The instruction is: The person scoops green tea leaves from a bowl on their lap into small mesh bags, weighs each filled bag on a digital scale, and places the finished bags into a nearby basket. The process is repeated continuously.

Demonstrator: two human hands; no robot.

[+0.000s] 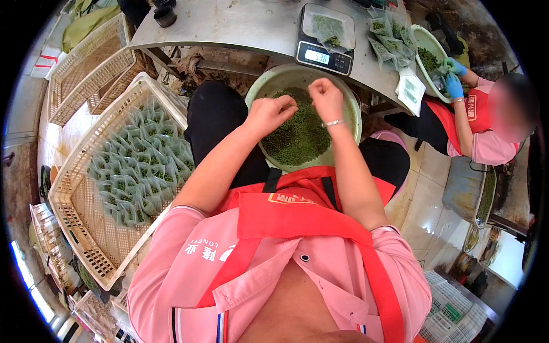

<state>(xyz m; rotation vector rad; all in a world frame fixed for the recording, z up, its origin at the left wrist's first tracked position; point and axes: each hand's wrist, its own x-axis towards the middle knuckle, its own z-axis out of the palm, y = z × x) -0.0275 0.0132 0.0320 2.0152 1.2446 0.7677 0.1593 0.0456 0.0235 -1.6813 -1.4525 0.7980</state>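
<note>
Above a wide pale-green basin [353, 108] on the floor side of the table, both my hands hover close together. In the basin lies a heap of small green berries [300, 137] that look like green peppercorns. My left hand [272, 116] is closed, its fingertips drawn together toward the basin's middle. My right hand [327, 102], wearing a bracelet, is raised a little higher with fingers curled into a pinch. Whatever either hand pinches is too small to make out. Just beyond them, a digital scale [324, 59] carries a clear bag of green berries [328, 30].
A cream plastic crate [80, 228] at the left holds many filled clear bags [143, 166]. Empty-looking crates [86, 80] stand behind it. More filled bags [392, 37] lie on the metal table [246, 28]. At right, a co-worker's blue-gloved hands [453, 86] work over another basin [422, 39].
</note>
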